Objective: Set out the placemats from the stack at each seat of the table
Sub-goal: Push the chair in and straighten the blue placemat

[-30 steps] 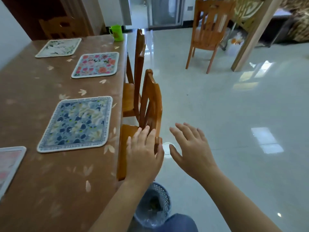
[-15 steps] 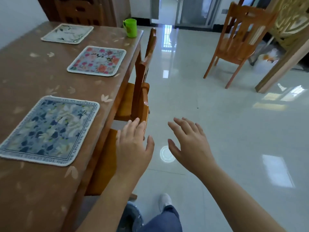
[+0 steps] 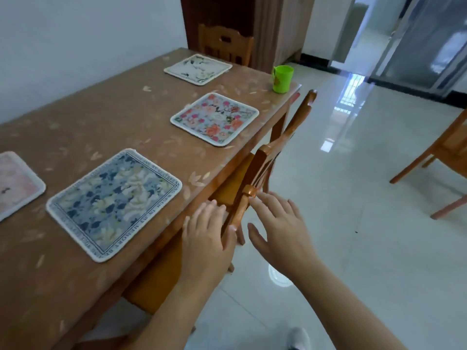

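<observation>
Table [image 3: 106,117]: brown covering with a pale leaf print, long side running along a white wall. Glossy white tiled floor [image 3: 366,223] to the right; glass door at the far right.

Four placemats lie flat on the table, none overlapping. Blue floral placemat [image 3: 115,204] near the right edge, closest to the hands. Pink rose placemat [image 3: 214,118] farther along the same edge. White placemat [image 3: 197,69] near the far end. Pale pink placemat [image 3: 15,184] cut off by the frame's left side. No stack in view.

Green cup [image 3: 282,79] at the far right corner of the table.

Near chair [image 3: 249,198] pushed in at the right edge, a second chair back beyond it, another at the far end.

Left hand [image 3: 206,238]: fingers apart, thumb on the near chair's back rail, holding nothing. Right hand [image 3: 278,228]: open, fingers spread, fingertips at the same rail; contact unclear.
</observation>
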`<state>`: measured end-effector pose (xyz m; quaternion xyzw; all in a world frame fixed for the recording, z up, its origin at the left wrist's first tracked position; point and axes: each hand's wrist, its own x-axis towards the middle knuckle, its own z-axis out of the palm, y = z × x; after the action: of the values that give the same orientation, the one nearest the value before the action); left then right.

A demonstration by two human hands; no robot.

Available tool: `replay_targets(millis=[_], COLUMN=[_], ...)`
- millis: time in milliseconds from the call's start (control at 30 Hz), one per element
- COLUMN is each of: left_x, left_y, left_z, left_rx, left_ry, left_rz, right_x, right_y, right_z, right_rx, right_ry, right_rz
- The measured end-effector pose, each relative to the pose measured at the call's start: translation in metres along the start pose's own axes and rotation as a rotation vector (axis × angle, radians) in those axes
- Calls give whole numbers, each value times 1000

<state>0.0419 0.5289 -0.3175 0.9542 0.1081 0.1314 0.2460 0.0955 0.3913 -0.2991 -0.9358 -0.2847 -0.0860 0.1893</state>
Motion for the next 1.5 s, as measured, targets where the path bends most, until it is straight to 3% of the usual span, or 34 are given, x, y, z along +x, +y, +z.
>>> replay_targets(millis=[367, 667, 1033, 1500], left_x=[45, 52, 91, 100], left_y=[37, -2, -132, -219], left_z=[38, 33, 18, 63], left_rx=[113, 214, 276, 272], left_ry=[270, 386, 321, 119], left_rz=[-373, -636, -744, -702], right_x=[100, 156, 232, 267], right_y=[74, 50, -33, -46], right_z=[5, 43, 142, 246], right_rx=[99, 165, 128, 76], right_ry=[-197, -347, -421, -534], right_rz=[-374, -627, -854, -970])
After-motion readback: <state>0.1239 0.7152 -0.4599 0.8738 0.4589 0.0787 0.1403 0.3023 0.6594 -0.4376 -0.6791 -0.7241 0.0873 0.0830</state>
